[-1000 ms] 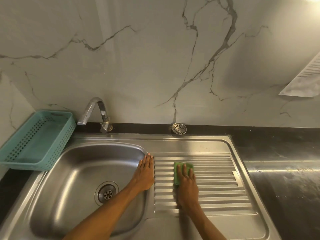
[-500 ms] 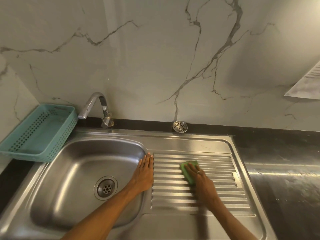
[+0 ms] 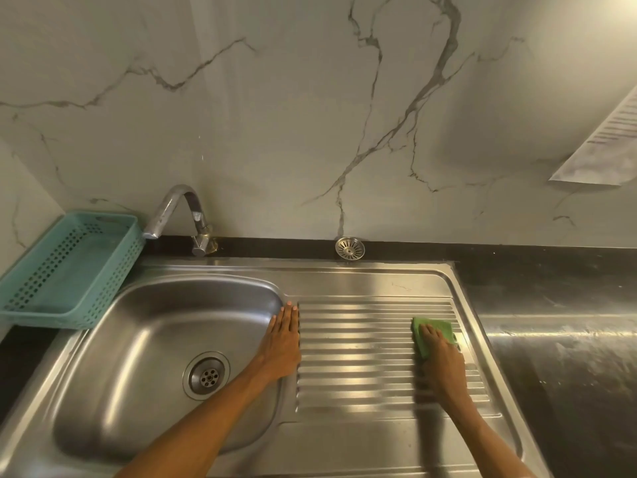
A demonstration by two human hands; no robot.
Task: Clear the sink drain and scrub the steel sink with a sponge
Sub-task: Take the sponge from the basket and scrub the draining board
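1. Right now the sponge (image 3: 435,334) is green and lies flat on the ribbed drainboard (image 3: 362,343) of the steel sink (image 3: 372,281), near the drainboard's right edge, well to the right of the basin (image 3: 144,357).
2. The right hand (image 3: 443,362) lies on top of the sponge, fingers straight and close together, pressing it down onto the ribs. Fingertips stop short of the sponge's far edge; a strip of green shows beyond them and to their right.
3. The left hand (image 3: 282,343) lies flat on the strip between basin and drainboard, just right of the basin's rim. Fingers are straight and pressed together, pointing toward the wall, holding nothing.
4. The drain (image 3: 206,375) is in the basin floor, right of the basin's centre and left of the left forearm. Its perforated grid is visible; can't tell whether anything sits in it.
5. A loose strainer (image 3: 350,248) stands on the dark ledge behind the sink, behind the drainboard and right of the basin, leaning on the wall.
6. The tap (image 3: 179,219) is behind the basin, spout curving left over the basin's back-left corner.
7. A teal perforated basket (image 3: 69,270) sits left of the basin, touching the sink's left edge.
8. The dark counter (image 3: 568,357) runs right of the sink, with smeared reflections on it.
9. The marble wall (image 3: 310,115) rises behind the basin; a paper sheet (image 3: 606,143) hangs on it far right.
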